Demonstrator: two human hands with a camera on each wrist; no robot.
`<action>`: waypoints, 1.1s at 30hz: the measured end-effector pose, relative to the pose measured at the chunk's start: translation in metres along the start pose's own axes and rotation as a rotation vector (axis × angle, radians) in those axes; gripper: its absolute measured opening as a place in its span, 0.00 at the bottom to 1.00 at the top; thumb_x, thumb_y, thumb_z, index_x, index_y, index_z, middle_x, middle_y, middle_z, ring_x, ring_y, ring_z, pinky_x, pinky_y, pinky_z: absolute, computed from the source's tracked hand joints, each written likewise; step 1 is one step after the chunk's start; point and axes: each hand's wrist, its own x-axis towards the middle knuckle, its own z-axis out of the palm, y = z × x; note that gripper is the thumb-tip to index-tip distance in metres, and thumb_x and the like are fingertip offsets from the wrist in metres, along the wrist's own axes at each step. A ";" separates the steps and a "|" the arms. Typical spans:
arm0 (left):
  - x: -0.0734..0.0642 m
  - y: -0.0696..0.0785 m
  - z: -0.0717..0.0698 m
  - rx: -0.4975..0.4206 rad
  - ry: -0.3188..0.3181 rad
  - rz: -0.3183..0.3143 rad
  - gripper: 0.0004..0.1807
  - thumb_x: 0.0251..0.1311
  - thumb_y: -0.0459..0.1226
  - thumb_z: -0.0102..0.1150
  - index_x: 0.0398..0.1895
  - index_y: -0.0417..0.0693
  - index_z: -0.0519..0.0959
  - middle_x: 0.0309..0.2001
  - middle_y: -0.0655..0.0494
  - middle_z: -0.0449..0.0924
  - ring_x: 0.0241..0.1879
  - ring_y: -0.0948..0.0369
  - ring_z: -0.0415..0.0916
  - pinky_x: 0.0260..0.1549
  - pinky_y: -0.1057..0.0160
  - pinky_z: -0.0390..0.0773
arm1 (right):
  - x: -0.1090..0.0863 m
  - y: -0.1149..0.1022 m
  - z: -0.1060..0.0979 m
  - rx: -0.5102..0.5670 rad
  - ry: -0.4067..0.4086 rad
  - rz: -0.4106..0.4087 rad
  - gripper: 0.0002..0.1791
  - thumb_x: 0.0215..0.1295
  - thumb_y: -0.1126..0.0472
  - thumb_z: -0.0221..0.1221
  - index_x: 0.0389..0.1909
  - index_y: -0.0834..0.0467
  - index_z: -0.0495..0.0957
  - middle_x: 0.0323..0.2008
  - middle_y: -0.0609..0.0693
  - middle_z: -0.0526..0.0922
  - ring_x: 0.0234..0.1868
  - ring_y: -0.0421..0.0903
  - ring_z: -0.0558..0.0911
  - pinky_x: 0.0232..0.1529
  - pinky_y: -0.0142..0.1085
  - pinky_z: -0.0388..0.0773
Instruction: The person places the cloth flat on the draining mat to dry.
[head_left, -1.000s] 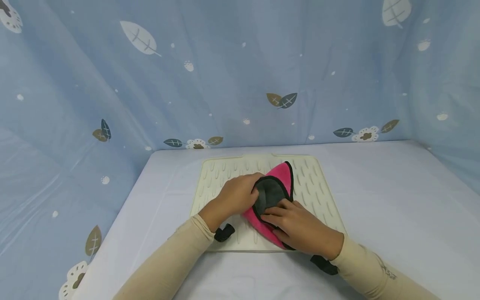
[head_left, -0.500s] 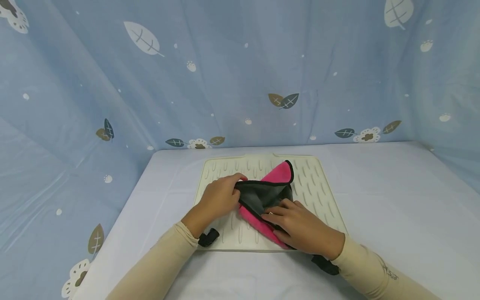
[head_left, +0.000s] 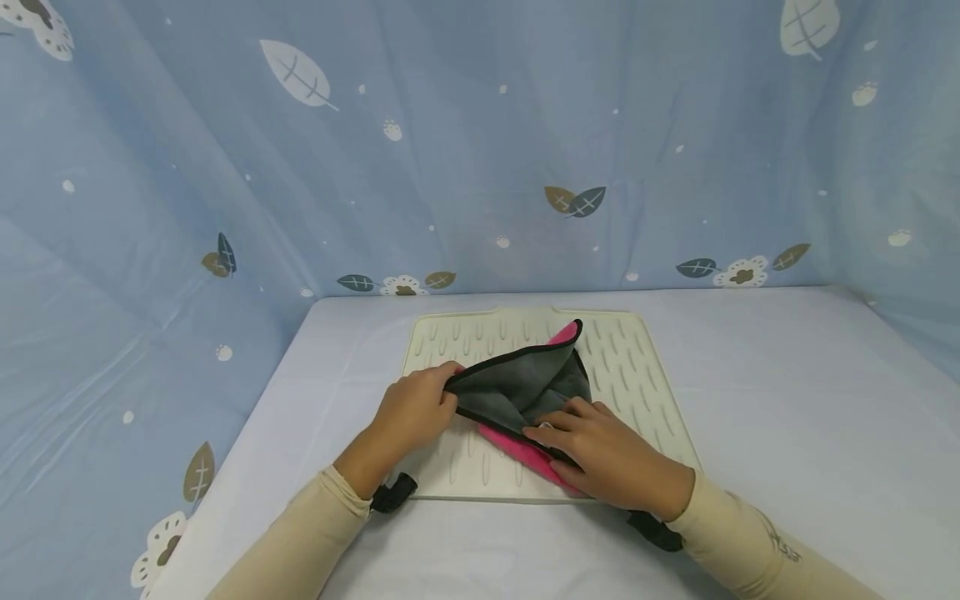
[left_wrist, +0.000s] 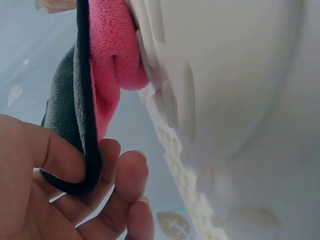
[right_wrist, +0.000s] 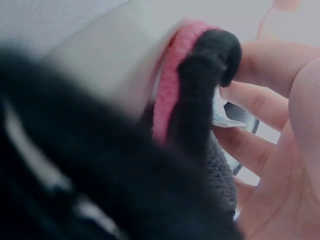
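Cloth [head_left: 513, 383] over mat [head_left: 461, 479]: left hand [head_left: 412, 408] pinching corner, right hand [head_left: 603, 450] gripping near edge; gentle, even tension advisable.

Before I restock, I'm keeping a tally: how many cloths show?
1: the pink-and-grey cloth, over the cream mat, held by the left hand and the right hand. Another could be hidden beneath.

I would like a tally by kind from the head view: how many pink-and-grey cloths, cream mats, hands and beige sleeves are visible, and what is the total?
Pink-and-grey cloth: 1
Cream mat: 1
Hands: 2 (left hand, right hand)
Beige sleeves: 2 (left sleeve, right sleeve)
Total: 6
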 end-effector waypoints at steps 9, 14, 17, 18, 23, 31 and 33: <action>-0.005 -0.002 -0.005 -0.003 -0.025 -0.023 0.22 0.62 0.33 0.49 0.60 0.51 0.78 0.48 0.51 0.86 0.22 0.61 0.70 0.20 0.63 0.67 | -0.001 0.000 -0.002 0.016 0.019 -0.009 0.23 0.64 0.56 0.66 0.61 0.46 0.79 0.54 0.46 0.84 0.49 0.45 0.75 0.42 0.42 0.73; -0.004 -0.003 -0.009 0.020 -0.024 -0.042 0.23 0.62 0.34 0.49 0.61 0.52 0.77 0.48 0.50 0.86 0.23 0.59 0.71 0.22 0.62 0.67 | 0.000 0.000 -0.003 0.031 0.014 -0.005 0.24 0.65 0.56 0.65 0.62 0.46 0.78 0.55 0.45 0.83 0.50 0.45 0.75 0.42 0.42 0.72; -0.004 -0.004 -0.010 0.031 -0.034 -0.049 0.23 0.62 0.35 0.50 0.61 0.52 0.77 0.48 0.50 0.86 0.24 0.58 0.71 0.21 0.62 0.67 | 0.000 0.000 -0.003 0.039 0.005 0.000 0.24 0.66 0.56 0.65 0.63 0.46 0.78 0.56 0.45 0.83 0.51 0.45 0.75 0.43 0.42 0.73; -0.004 -0.005 -0.011 0.034 -0.039 -0.051 0.23 0.62 0.35 0.50 0.61 0.52 0.77 0.48 0.50 0.86 0.24 0.58 0.71 0.21 0.62 0.67 | 0.000 0.000 -0.003 0.041 0.002 0.001 0.24 0.66 0.56 0.65 0.63 0.46 0.78 0.56 0.45 0.83 0.51 0.45 0.75 0.43 0.42 0.73; -0.005 -0.007 -0.012 0.046 -0.047 -0.062 0.23 0.62 0.35 0.51 0.62 0.51 0.77 0.48 0.48 0.86 0.24 0.57 0.71 0.21 0.61 0.67 | 0.000 0.000 -0.002 0.048 0.001 -0.002 0.24 0.66 0.55 0.65 0.63 0.47 0.78 0.56 0.45 0.83 0.51 0.45 0.75 0.43 0.43 0.73; -0.003 -0.013 -0.012 0.076 -0.070 -0.071 0.24 0.62 0.36 0.51 0.64 0.50 0.76 0.50 0.46 0.85 0.29 0.56 0.75 0.26 0.58 0.72 | 0.000 -0.001 -0.001 0.051 0.002 -0.004 0.24 0.66 0.55 0.65 0.63 0.47 0.78 0.56 0.45 0.83 0.51 0.45 0.75 0.43 0.43 0.73; -0.002 -0.014 -0.011 0.079 -0.077 -0.076 0.25 0.62 0.36 0.51 0.64 0.50 0.76 0.51 0.46 0.85 0.30 0.56 0.75 0.27 0.57 0.73 | -0.001 -0.001 -0.001 0.053 -0.001 0.001 0.24 0.66 0.54 0.65 0.63 0.48 0.78 0.56 0.45 0.83 0.51 0.45 0.75 0.44 0.44 0.73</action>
